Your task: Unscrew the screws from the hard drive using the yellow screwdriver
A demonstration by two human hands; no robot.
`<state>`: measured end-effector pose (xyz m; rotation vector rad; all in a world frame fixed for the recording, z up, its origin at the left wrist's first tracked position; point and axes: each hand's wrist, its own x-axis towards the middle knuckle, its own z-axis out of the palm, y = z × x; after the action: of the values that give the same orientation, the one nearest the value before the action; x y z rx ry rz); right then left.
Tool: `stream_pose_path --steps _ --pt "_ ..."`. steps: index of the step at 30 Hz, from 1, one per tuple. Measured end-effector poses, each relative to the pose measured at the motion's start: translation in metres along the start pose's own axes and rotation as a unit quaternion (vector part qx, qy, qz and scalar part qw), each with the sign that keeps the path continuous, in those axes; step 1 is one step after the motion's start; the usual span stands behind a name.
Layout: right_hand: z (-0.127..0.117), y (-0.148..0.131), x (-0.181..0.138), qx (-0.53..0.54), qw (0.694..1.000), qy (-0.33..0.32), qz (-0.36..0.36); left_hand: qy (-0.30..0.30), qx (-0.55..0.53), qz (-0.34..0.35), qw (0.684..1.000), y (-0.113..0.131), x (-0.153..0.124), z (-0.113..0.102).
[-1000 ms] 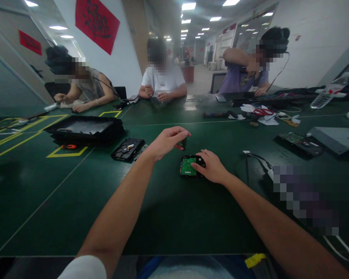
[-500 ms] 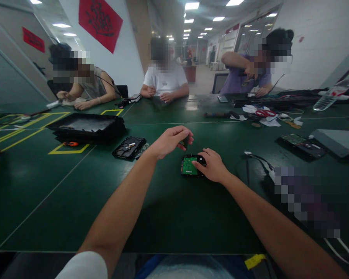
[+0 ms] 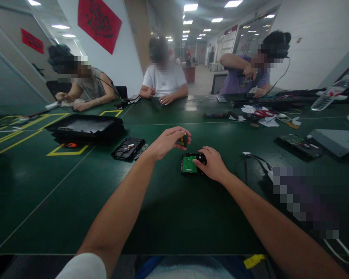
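Observation:
A hard drive (image 3: 189,164) with a green circuit board facing up lies on the table in front of me. My right hand (image 3: 213,162) grips its right end, thumb on the board side and fingers over the far edge. Just above and to the left of the drive, my left hand (image 3: 173,142) is closed on a small screwdriver (image 3: 184,138) with a yellow and dark handle. Its tip is too small to make out. To the left, another hard drive (image 3: 128,148) rests beside a heap of small metal parts (image 3: 141,151).
Black stacked trays (image 3: 87,128) stand at the left. On the right are a hard drive (image 3: 299,145), a grey metal box (image 3: 336,143) and a white-ended cable (image 3: 258,158). Red-handled scissors (image 3: 264,113) lie among scraps farther back. Several people sit across the green table (image 3: 174,217).
My left hand has turned slightly and lifted a little, and yellow on the screwdriver's handle now shows. My right hand stays on the hard drive.

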<state>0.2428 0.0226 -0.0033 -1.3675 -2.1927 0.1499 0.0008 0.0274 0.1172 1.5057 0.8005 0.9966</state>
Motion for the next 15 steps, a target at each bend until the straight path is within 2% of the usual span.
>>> stream_pose_path --steps 4,7,10,15 --pt "-0.006 -0.001 -0.001 0.043 0.998 0.000 -0.038 0.023 0.072 0.008 0.997 0.003 -0.001 0.002" --pt "-0.010 -0.001 -0.002 0.066 0.995 -0.011 -0.073 0.062 0.126 0.023 0.990 0.002 -0.001 0.003" --pt "-0.011 0.000 -0.003 0.072 0.993 -0.020 -0.090 0.092 0.138 0.028 0.986 0.002 0.000 0.003" --pt "-0.012 0.000 -0.004 0.081 0.992 -0.034 -0.086 0.040 0.073 0.037 0.996 0.002 0.000 0.003"
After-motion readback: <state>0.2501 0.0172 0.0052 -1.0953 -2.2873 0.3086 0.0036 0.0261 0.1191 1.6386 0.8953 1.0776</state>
